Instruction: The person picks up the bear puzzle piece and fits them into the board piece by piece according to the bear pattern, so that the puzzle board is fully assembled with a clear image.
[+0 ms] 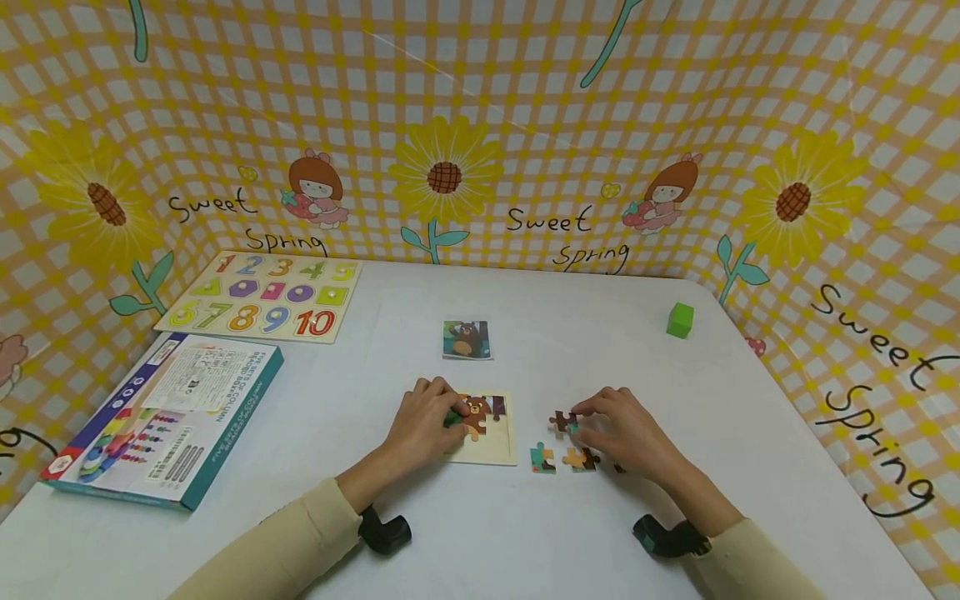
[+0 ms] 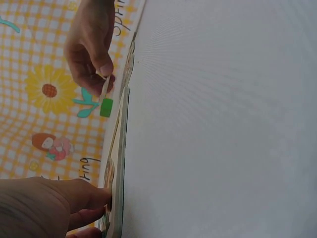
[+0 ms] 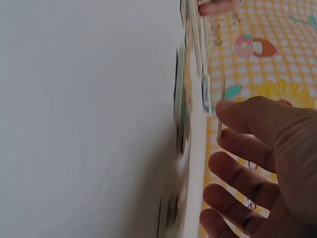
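Observation:
My left hand rests its fingertips on the joined bear pieces inside a square wooden puzzle tray. A green patch of the picture shows between its thumb and fingers. Right of the tray, my right hand pinches a brown and green jigsaw piece between thumb and index finger. The right wrist view shows that piece edge-on, raised off the table. Below it lie a green and orange piece and an orange and brown piece. Another dark piece is mostly hidden by the right hand.
A bear picture card lies beyond the tray. At the back left is a wooden number board, with a flat toy box in front. A green block stands at the far right. Patterned cloth encloses the table's back and sides.

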Demonstrator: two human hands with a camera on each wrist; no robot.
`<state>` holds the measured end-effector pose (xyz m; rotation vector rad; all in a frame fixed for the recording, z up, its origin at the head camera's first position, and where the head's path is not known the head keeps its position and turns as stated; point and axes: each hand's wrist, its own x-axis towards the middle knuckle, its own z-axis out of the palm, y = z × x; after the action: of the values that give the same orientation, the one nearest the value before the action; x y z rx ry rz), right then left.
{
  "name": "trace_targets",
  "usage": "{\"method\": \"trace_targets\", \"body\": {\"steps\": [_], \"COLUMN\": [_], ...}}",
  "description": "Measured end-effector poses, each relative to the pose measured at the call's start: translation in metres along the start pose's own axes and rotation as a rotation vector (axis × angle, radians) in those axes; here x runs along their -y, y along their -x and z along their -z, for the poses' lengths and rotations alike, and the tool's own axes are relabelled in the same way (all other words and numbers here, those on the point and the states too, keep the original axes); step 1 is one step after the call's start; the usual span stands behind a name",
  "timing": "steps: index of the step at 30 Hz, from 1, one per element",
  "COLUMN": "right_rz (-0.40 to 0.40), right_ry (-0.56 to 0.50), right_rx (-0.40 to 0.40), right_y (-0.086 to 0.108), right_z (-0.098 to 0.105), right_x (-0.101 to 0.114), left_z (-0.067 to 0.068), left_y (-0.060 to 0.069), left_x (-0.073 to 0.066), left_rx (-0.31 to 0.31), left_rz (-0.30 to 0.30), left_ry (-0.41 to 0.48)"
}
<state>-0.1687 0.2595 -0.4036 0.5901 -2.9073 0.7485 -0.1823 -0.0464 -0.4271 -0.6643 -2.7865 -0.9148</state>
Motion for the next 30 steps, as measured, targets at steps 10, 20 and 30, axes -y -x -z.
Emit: {"method": "trace_targets", "body": {"steps": [10,20,30], "right_rz": [0.031,0.089,0.133], "right_ry": [0.012,0.037,0.082], "right_rx": [0.034,0.049,0.051], "right_y": [-0.018,-0.031,-0.039], "right_z": [-0.024,-0.037,-0.043], "right_x": [0.033,0.050,0.059], "left_z": [-0.001,-0.002,-0.002], "left_y": [0.000,0.000,0.000], "left_x": [0.001,0.002,0.002], "left_rx": [-0.010,-0.012,-0.014], "left_rz": [-0.013,-0.015,-0.017], "left_ry": [-0.010,-0.003,-0.015]}}
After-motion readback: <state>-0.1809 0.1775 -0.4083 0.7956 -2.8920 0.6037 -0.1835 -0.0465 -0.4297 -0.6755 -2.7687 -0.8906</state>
